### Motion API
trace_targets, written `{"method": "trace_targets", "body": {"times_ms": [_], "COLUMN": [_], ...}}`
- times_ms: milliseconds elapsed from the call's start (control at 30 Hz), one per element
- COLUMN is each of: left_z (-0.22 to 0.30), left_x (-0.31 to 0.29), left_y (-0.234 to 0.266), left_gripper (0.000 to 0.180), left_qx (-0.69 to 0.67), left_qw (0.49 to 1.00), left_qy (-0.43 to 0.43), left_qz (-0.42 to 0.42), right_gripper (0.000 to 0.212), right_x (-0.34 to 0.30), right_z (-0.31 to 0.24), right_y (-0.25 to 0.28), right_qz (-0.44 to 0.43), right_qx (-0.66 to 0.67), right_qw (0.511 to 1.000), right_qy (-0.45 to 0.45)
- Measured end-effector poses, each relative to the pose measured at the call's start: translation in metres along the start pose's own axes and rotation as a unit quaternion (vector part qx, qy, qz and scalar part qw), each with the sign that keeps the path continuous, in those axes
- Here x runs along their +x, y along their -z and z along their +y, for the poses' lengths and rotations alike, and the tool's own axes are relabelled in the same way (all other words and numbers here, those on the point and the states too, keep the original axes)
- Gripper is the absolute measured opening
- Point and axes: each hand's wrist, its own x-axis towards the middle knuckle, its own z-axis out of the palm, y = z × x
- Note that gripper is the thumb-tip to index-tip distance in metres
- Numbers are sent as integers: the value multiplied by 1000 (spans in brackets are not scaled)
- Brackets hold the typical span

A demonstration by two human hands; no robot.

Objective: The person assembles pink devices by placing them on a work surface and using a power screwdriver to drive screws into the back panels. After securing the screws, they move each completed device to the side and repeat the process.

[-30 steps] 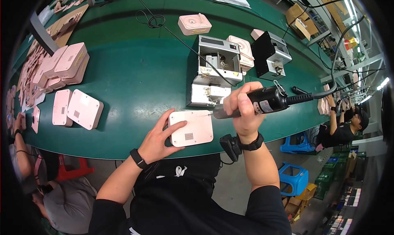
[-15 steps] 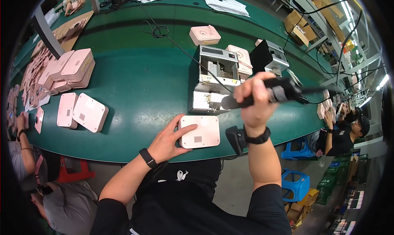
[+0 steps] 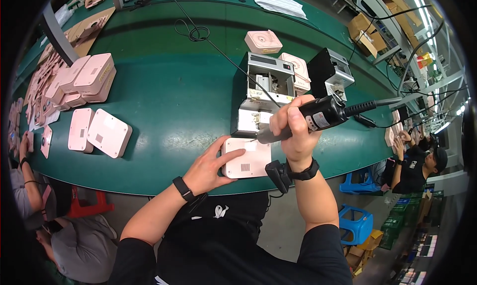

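Note:
A pale pink rounded box-shaped housing (image 3: 254, 160) lies on the green table in front of me, its face with a small slotted grille and corner screw holes turned up. My left hand (image 3: 206, 169) grips its left side, thumb and fingers spread around the edge and the index finger laid on top. In my right hand (image 3: 298, 136) is a black corded electric screwdriver (image 3: 319, 117), held tilted. Its thin bit points at the housing's far edge; whether it touches a screw I cannot make out. Just beyond stands a metal screw feeder (image 3: 271, 78).
Two more pink housings (image 3: 109, 134) lie to the left, before a stack of them (image 3: 89, 78). Other pink units (image 3: 263, 41) and a second feeder (image 3: 338, 71) stand beyond. A cable (image 3: 218, 48) hangs across the table. Co-workers sit at both sides; blue stools (image 3: 356, 224) stand at right.
My right hand has brought the screwdriver down and left, so its bit is now over the housing's far edge. My left hand keeps its hold. The view has shifted slightly.

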Motion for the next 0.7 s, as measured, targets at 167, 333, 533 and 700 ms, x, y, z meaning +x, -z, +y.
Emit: {"method": "trace_targets", "body": {"times_ms": [167,333,533,700], "left_z": [0,0,0,4], "left_x": [0,1,-1,3], "left_y": [-1,-1,-5,-12], "left_gripper": [75,75,75,76], "left_qx": [3,1,17,26], "left_qw": [1000,1000,1000,1000], "left_qy": [0,-3,-4,-7], "left_qz": [2,3,0,-13], "right_gripper": [15,15,15,15], "right_x": [0,-6,-2,16], "right_z": [4,5,-17,-20], "right_y": [-1,5,8,12], "right_qz": [7,-3,-1,46], "right_qx": [18,21,17,-25], "right_qw": [1000,1000,1000,997], "right_qy": [-14,-9,13,54]}}
